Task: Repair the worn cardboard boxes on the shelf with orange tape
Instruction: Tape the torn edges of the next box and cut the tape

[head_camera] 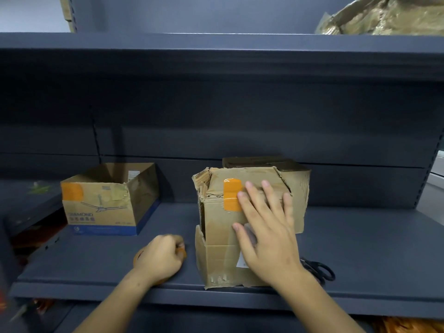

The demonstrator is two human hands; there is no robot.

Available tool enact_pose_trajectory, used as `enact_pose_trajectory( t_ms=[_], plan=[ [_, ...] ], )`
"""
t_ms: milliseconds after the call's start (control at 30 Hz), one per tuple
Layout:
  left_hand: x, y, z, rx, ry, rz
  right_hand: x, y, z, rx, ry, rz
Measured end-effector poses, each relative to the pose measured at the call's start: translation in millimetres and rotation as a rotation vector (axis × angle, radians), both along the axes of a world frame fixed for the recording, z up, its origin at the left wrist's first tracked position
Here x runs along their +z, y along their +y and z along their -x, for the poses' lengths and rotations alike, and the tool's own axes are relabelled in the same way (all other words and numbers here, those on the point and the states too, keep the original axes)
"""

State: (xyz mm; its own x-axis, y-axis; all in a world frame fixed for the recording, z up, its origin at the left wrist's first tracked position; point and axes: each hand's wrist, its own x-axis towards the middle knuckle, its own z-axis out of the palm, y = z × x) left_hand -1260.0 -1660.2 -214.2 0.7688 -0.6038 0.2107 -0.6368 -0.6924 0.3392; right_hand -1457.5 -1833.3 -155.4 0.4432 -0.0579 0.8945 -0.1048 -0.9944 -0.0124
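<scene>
Head view, shelf (360, 248), left to right. Open box (108, 200): orange patch on its corner. Left hand (159, 257): curled round tape roll (141, 254) on the shelf. Torn box (240, 219): orange strip (231, 197) over a split; right hand (264, 227) flat, pressing beside it. Scissors (319, 270) at right. Step, likely: smoothing. Next: another strip for the ragged edge.

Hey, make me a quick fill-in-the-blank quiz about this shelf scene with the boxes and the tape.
1. The right hand lies flat on the torn box, beside a strip of ____ tape.
2. The left hand grips the tape ____.
3. The black scissors lie to the ____ of the torn box.
4. The open box shows a drawing of a ceiling ____.

Missing words: orange; roll; right; fan
</scene>
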Motion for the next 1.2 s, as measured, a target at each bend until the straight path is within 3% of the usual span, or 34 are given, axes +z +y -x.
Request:
enact_pose_trajectory(
  t_ms=[333, 533, 667, 733, 833, 867, 900, 967, 1033, 1100, 1200],
  plan=[
    [-5, 6, 1, -0.085, -0.105, 0.054, -81, 49, 8, 0.163, -0.060, -0.201],
    [-4, 25, 30, -0.162, -0.279, 0.352, -105, 96, 15, 0.226, -0.051, -0.290],
    [11, 39, 73, -0.124, -0.142, 0.673, -105, 119, 16, 0.349, 0.089, -0.484],
    [12, 43, 93, -0.090, 0.021, 0.810, -101, 127, 14, 0.399, 0.290, -0.610],
    [15, 44, 119, -0.066, 0.339, 0.969, -94, 130, 24, 0.266, 0.472, -0.698],
    [17, 45, 124, -0.058, 0.384, 1.000, -93, 131, 26, 0.273, 0.481, -0.897],
    [19, 45, 128, -0.056, 0.397, 1.010, -87, 139, 25, 0.351, 0.481, -1.063],
    [27, 45, 131, -0.077, 0.369, 0.967, -66, 143, 19, 0.235, 0.496, -1.103],
    [39, 46, 130, -0.110, 0.312, 0.897, -67, 146, 24, 0.063, 0.346, -0.996],
    [56, 48, 128, -0.155, 0.250, 0.834, -56, 148, 33, 0.154, 0.344, -0.831],
    [83, 47, 128, -0.218, 0.163, 0.726, -51, 139, 46, 0.251, 0.286, -0.839]
  ],
)
